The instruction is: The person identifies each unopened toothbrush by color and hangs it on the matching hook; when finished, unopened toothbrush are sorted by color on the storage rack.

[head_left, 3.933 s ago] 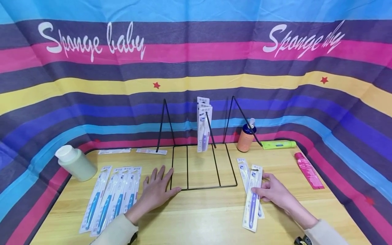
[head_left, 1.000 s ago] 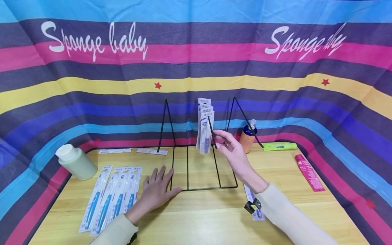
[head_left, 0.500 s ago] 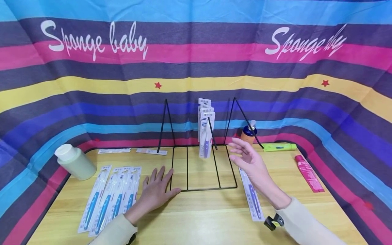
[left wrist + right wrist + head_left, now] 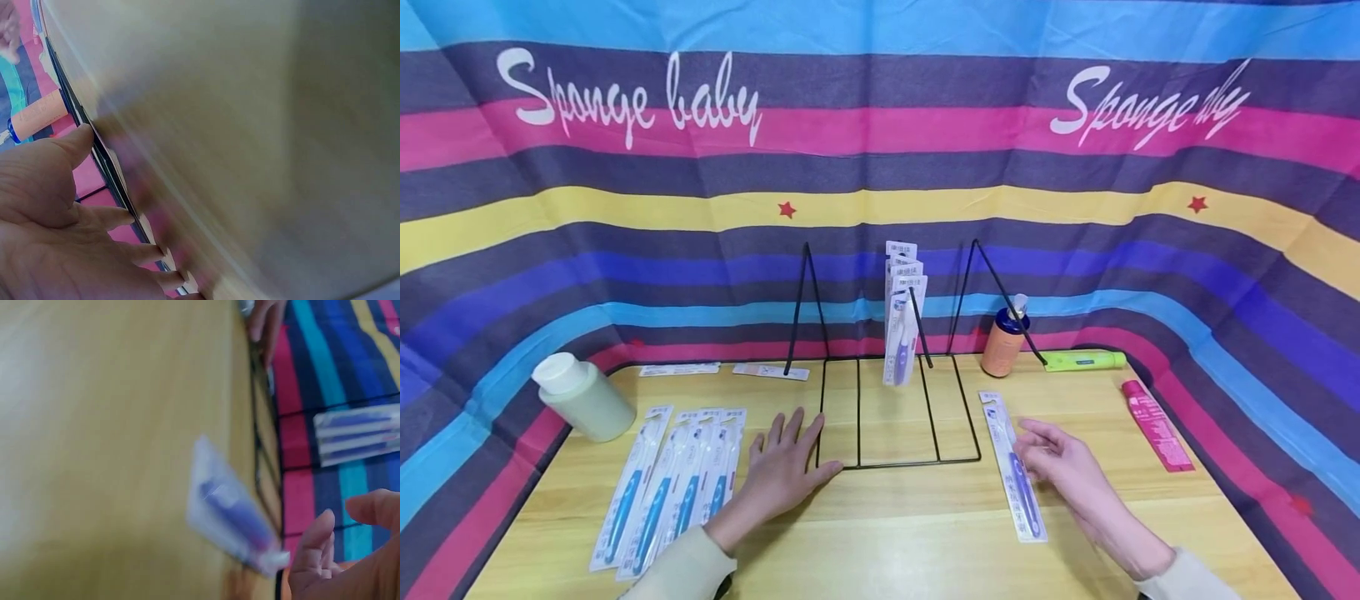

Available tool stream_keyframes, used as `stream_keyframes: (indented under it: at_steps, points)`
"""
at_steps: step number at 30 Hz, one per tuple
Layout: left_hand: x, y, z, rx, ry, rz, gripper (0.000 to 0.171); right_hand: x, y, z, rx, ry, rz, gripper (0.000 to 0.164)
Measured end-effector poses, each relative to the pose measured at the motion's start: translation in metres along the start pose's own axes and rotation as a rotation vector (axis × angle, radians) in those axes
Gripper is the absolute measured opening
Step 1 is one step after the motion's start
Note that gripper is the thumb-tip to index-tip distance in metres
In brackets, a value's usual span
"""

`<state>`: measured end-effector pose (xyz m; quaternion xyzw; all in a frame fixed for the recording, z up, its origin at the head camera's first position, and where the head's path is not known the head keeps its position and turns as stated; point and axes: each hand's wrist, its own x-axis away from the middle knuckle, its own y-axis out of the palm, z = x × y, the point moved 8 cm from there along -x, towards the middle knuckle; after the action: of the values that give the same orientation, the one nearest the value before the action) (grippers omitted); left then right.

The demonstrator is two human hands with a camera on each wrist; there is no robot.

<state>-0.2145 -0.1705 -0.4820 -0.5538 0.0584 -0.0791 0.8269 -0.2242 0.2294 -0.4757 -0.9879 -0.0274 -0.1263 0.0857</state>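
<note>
My left hand (image 4: pixel 786 458) rests on the table with fingers spread, at the left front corner of the black wire rack (image 4: pixel 898 463). In the left wrist view its thumb and fingertips lie along the rack's dark edge. From a rack hook hang several packaged purple toothbrushes (image 4: pixel 904 333), one in front of another. My right hand (image 4: pixel 1060 462), fingers loosely bent and holding nothing, is just right of a single packaged purple toothbrush (image 4: pixel 1013 468) lying on the table. The right wrist view shows a gap between the thumb and fingers and that blurred toothbrush pack (image 4: pixel 231 509).
Several packaged blue toothbrushes (image 4: pixel 673 492) lie left of my left hand, near a pale green bottle (image 4: pixel 587 398). Two flat packs (image 4: pixel 771 372) lie at the back left. An orange bottle (image 4: pixel 1002 343), a green tube (image 4: pixel 1084 360) and a pink tube (image 4: pixel 1157 427) are on the right.
My right hand has carried one purple toothbrush pack from the table to the rack hook, let go of it, and come back beside the other pack. My left hand stays put.
</note>
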Motion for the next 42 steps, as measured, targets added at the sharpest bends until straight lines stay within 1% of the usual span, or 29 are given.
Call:
stream_keyframes:
  at_steps: [5, 8, 10, 12, 16, 19, 21, 23, 26, 27, 30, 32, 33, 34, 36, 38, 40, 42]
  points:
    - [0.0, 0.002, -0.002, -0.005, -0.004, 0.004, 0.085, -0.001, -0.01, 0.021, 0.091, 0.041, 0.011, 0.071]
    - [0.001, 0.001, -0.003, 0.001, -0.008, 0.001, 0.085, 0.001, -0.009, 0.03, 0.156, 0.055, 0.004, 0.07]
    - [0.002, 0.0, -0.002, 0.001, -0.007, 0.005, 0.085, 0.003, -0.007, 0.034, 0.204, 0.048, 0.004, 0.067]
    - [0.003, -0.001, -0.002, 0.001, -0.009, 0.004, 0.085, 0.005, -0.004, 0.034, 0.268, 0.03, 0.015, 0.063]
    - [0.002, 0.003, -0.001, -0.001, -0.003, 0.002, 0.085, 0.008, -0.005, 0.03, 0.391, -0.009, 0.044, 0.052]
    - [0.002, 0.007, -0.001, 0.008, 0.008, 0.018, 0.085, 0.01, -0.004, 0.027, 0.432, -0.021, 0.056, 0.045]
    - [0.001, 0.008, -0.003, 0.013, 0.021, 0.047, 0.084, 0.01, -0.002, 0.026, 0.44, -0.024, 0.059, 0.042]
    - [0.001, 0.007, -0.003, 0.016, 0.03, 0.068, 0.085, 0.011, 0.001, 0.026, 0.421, -0.017, 0.059, 0.041]
    - [0.0, 0.007, -0.004, 0.019, 0.041, 0.082, 0.085, 0.01, 0.001, 0.028, 0.382, -0.006, 0.041, 0.041]
    - [0.001, 0.005, -0.003, 0.027, 0.033, 0.07, 0.084, 0.01, 0.001, 0.029, 0.359, -0.004, 0.027, 0.041]
    - [0.001, 0.005, -0.004, 0.042, 0.022, 0.053, 0.084, 0.009, 0.0, 0.033, 0.271, -0.006, -0.05, 0.043]
    - [0.001, 0.004, -0.004, 0.048, 0.021, 0.052, 0.084, 0.01, 0.0, 0.036, 0.2, -0.006, -0.106, 0.047]
    - [0.002, 0.003, -0.003, 0.058, 0.021, 0.051, 0.083, 0.01, 0.001, 0.037, 0.164, -0.005, -0.126, 0.05]
    - [0.0, 0.005, -0.005, 0.054, 0.029, 0.058, 0.083, 0.011, 0.0, 0.038, 0.135, -0.005, -0.139, 0.052]
    - [0.001, 0.005, -0.004, 0.056, 0.04, 0.071, 0.083, 0.013, 0.0, 0.04, 0.08, 0.001, -0.141, 0.058]
    - [0.001, 0.004, -0.004, 0.06, 0.047, 0.079, 0.083, 0.015, 0.0, 0.04, 0.038, 0.009, -0.118, 0.062]
    - [0.001, 0.004, -0.003, 0.055, 0.045, 0.07, 0.084, 0.017, 0.001, 0.038, 0.009, 0.002, -0.106, 0.062]
    - [0.002, 0.001, -0.001, 0.05, 0.027, 0.045, 0.083, 0.02, 0.005, 0.033, -0.017, -0.005, -0.101, 0.062]
